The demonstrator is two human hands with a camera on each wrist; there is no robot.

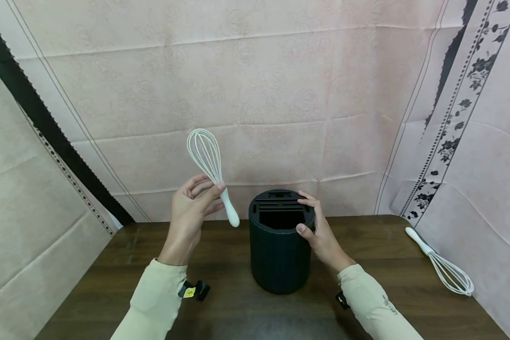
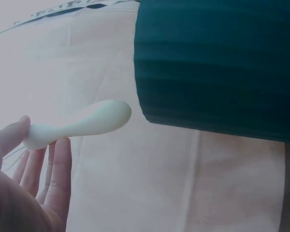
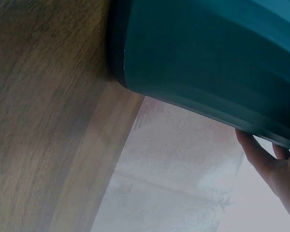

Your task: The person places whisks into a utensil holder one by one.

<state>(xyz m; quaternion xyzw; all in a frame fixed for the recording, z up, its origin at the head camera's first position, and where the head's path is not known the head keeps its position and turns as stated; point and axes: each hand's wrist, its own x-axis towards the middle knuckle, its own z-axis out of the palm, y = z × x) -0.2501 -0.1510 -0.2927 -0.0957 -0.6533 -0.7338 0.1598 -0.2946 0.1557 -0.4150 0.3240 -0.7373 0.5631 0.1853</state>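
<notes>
A white whisk (image 1: 212,165) is pinched near the top of its handle by my left hand (image 1: 193,208), with its wire loops up and the handle slanting down to the right. In the left wrist view the handle (image 2: 94,121) ends just short of the dark green holder. My right hand (image 1: 320,233) grips the upper right rim of that round utensil holder (image 1: 280,259), thumb at the front and fingers behind. The holder stands upright on the table, with a slotted top and a wide dark opening. In the right wrist view the fingers (image 3: 261,157) touch its side.
A second white whisk (image 1: 439,262) lies on the right of the brown wooden table (image 1: 229,307), against the cloth. Patterned cloth (image 1: 255,94) hangs behind the table and along both sides. Each wrist wears a small black camera (image 1: 199,290).
</notes>
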